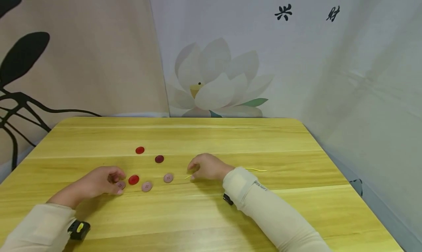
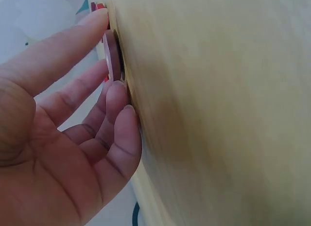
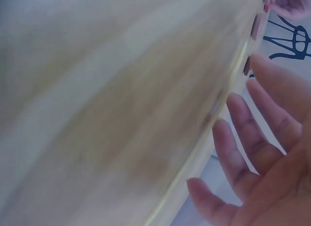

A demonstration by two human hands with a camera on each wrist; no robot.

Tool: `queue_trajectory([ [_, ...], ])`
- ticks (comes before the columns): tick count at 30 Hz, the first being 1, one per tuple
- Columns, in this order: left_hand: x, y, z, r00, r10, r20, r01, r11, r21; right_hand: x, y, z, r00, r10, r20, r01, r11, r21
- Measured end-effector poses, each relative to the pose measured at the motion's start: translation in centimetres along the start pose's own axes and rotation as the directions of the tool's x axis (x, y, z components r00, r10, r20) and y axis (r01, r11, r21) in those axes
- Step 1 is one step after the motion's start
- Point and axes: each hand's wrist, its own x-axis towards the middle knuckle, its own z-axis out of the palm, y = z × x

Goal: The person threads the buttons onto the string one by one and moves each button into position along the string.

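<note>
Against a lotus-print backdrop, on a yellow table [image 1: 296,208], the left hand [image 1: 99,182] is pinching a pink button [image 1: 120,185] while the right hand [image 1: 207,167], fingers loosely spread, is reaching for the yellow thread [image 1: 255,169], likely needing a fine pinch next.

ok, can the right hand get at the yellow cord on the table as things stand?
Probably yes: the right hand rests over the yellow cord, fingers near its end, nothing lying between. Actual contact can't be told.
</note>
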Motion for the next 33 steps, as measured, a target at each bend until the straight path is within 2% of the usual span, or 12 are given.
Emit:
queue_trajectory([
  [9, 0.1, 0.1, 0.31, 1.0, -0.002, -0.012, 0.002, 1.0, 0.028, 0.34, -0.15, 0.24, 1.0, 0.008, 0.02, -0.007, 0.999, -0.035],
  [17, -0.06, 0.47, 0.46, 1.0, 0.013, -0.016, -0.013, 0.999, 0.037, 0.59, -0.42, 0.41, 0.999, 0.023, 0.04, -0.017, 0.992, -0.124],
  [27, -0.26, 0.22, 0.68, 1.0, 0.022, -0.02, -0.021, 0.998, 0.053, 0.6, -0.91, 0.66, 0.999, 0.016, 0.049, -0.008, 0.988, -0.153],
  [33, -0.15, 0.58, 0.62, 0.999, 0.031, -0.023, -0.029, 0.997, 0.074, 0.71, -0.83, 0.72, 0.999, 0.02, 0.045, -0.012, 0.985, -0.17],
])
